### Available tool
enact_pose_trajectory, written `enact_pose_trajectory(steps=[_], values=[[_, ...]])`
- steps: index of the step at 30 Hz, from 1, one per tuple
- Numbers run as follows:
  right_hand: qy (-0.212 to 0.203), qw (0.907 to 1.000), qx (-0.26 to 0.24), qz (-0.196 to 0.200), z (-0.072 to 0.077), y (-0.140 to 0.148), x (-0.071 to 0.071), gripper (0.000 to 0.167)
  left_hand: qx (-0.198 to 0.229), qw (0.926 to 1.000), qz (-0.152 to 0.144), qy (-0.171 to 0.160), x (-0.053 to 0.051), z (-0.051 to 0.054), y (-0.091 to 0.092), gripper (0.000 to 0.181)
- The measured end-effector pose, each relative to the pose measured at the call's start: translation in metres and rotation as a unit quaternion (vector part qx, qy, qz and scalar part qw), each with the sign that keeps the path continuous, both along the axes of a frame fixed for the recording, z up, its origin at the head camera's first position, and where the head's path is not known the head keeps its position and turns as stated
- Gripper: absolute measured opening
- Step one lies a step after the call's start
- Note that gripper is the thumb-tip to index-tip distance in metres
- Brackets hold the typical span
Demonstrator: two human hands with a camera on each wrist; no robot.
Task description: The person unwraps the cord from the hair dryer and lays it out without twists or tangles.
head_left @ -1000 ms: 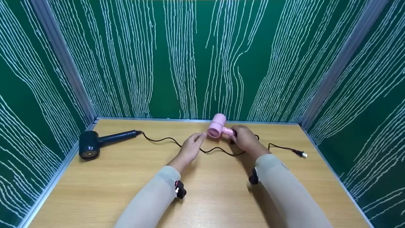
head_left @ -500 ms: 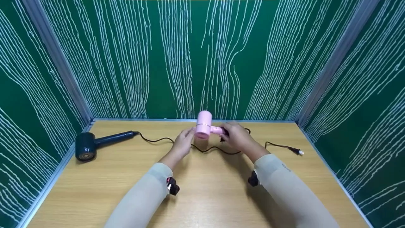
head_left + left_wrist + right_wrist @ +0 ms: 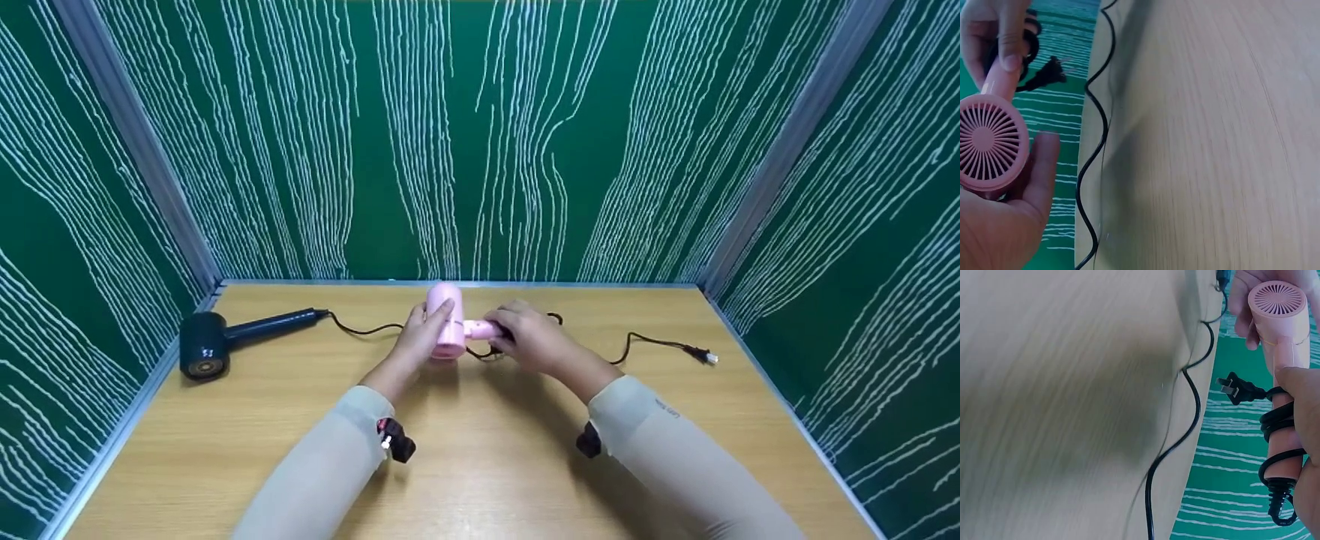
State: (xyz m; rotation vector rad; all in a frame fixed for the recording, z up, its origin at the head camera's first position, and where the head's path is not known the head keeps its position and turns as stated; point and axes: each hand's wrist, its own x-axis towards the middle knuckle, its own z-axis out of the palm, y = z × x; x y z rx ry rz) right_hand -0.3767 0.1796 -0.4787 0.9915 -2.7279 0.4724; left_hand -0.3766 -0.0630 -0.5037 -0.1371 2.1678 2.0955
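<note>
A pink hair dryer (image 3: 448, 330) is held above the back middle of the table. My left hand (image 3: 418, 339) cups its barrel from the left, thumb on the near side. My right hand (image 3: 536, 337) grips the handle, round which a black cord (image 3: 1279, 417) is wound; its plug (image 3: 1241, 390) dangles beside the handle. In the left wrist view the vented end (image 3: 983, 139) of the dryer faces the camera, by the left thumb. The right wrist view shows the left hand (image 3: 1241, 298) behind the barrel.
A dark blue hair dryer (image 3: 204, 346) lies at the table's left edge. Its black cord (image 3: 367, 331) runs behind my hands to a plug (image 3: 705, 355) on the right. Green walls with white lines (image 3: 405, 150) stand round the wooden table (image 3: 480, 465).
The pink dryer has moved left and nearer, with my right hand on its handle. My left hand has come round the barrel, its thumb now over the near side.
</note>
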Motion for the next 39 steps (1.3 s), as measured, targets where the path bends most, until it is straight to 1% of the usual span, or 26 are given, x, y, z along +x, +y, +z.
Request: enact_pose_trajectory(steps=[3,6,11,13,15,17,20,22,25,27,31,34,37,39], values=[[-0.006,0.9999,0.007,0.009,-0.001,-0.004,0.003,0.036,0.032,0.9989,0.004,-0.033,0.003,0.002,-0.004,0.082],[-0.018,0.9996,0.013,0.019,-0.002,-0.006,0.003,0.035,0.038,0.9983,0.006,-0.044,0.006,0.002,-0.006,0.076],[-0.049,0.9982,0.008,0.033,-0.003,-0.007,0.004,0.031,0.036,0.9988,0.005,-0.033,0.012,0.000,-0.007,0.073],[-0.080,0.9962,-0.002,0.035,-0.002,-0.007,0.004,0.030,0.036,0.9989,0.002,-0.030,0.013,0.000,-0.006,0.071],[-0.115,0.9929,-0.011,0.030,-0.001,-0.008,0.003,0.034,0.037,0.9989,-0.003,-0.028,0.015,0.000,-0.004,0.071],[-0.153,0.9879,-0.020,0.013,0.000,-0.008,0.003,0.039,0.035,0.9989,-0.006,-0.029,0.015,0.001,-0.003,0.072],[-0.200,0.9791,-0.038,-0.012,0.002,-0.008,0.001,0.041,0.023,0.9994,-0.008,-0.026,0.017,0.003,-0.001,0.074],[-0.220,0.9740,-0.050,-0.021,0.003,-0.009,-0.001,0.041,0.015,0.9995,-0.009,-0.026,0.018,0.003,-0.001,0.074],[-0.246,0.9662,-0.073,-0.023,0.003,-0.012,-0.007,0.040,0.014,0.9995,-0.008,-0.027,0.019,0.004,0.000,0.073],[-0.258,0.9620,-0.085,-0.031,0.001,-0.014,-0.010,0.037,0.013,0.9995,-0.007,-0.029,0.020,0.003,0.001,0.072],[-0.278,0.9525,-0.105,-0.065,-0.001,-0.019,-0.014,0.032,0.004,0.9996,-0.005,-0.027,0.022,0.002,0.002,0.071],[-0.281,0.9485,-0.114,-0.092,-0.001,-0.025,-0.014,0.029,0.006,0.9996,-0.004,-0.028,0.023,0.002,0.001,0.071],[-0.285,0.9424,-0.126,-0.123,0.002,-0.031,-0.012,0.026,0.019,0.9991,-0.007,-0.036,0.023,0.000,-0.001,0.072],[-0.281,0.9391,-0.139,-0.140,0.004,-0.034,-0.011,0.024,0.022,0.9991,-0.007,-0.034,0.024,-0.002,-0.001,0.072]])
